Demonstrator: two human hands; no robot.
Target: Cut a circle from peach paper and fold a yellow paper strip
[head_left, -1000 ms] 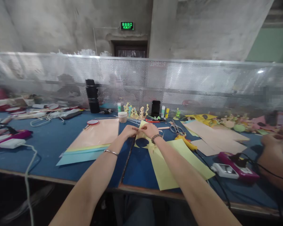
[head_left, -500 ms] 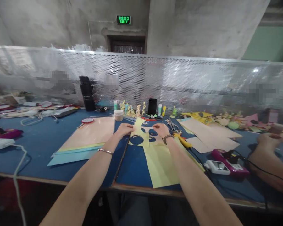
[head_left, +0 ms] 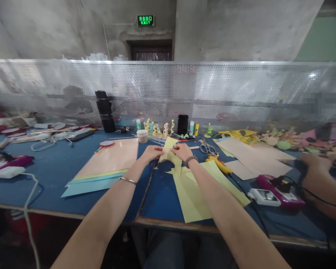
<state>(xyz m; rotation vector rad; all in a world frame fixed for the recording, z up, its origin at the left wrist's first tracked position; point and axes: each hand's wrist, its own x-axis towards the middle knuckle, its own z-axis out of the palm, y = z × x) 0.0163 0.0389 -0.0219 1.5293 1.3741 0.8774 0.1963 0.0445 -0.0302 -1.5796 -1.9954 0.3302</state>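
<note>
My left hand [head_left: 154, 152] is closed, fingertips pinched at the left edge of a yellow cut paper [head_left: 170, 142]. Just to its right, my right hand [head_left: 182, 151] is also closed, its fingertips at the same paper. A curved cut-out shows in the paper's lower part, above the blue tabletop. What exactly lies between the fingertips is too small to make out. Below my right hand and forearm lies a larger yellow sheet [head_left: 192, 198]. Scissors [head_left: 208, 148] and a yellow glue gun [head_left: 218, 164] rest right of my right hand.
Left lies a stack of coloured paper [head_left: 109, 160] with a small red-rimmed disc [head_left: 106, 143]. A white tub [head_left: 142, 136], small paper figures [head_left: 156, 130] and a phone [head_left: 183, 124] stand behind. Pale sheets [head_left: 249, 157] and a purple power strip [head_left: 289, 198] are right, near another person's arm [head_left: 319, 175].
My right hand has moved left, closer to my left hand. The cut paper between them has shifted and tilted, and its round hole now shows only as an arch.
</note>
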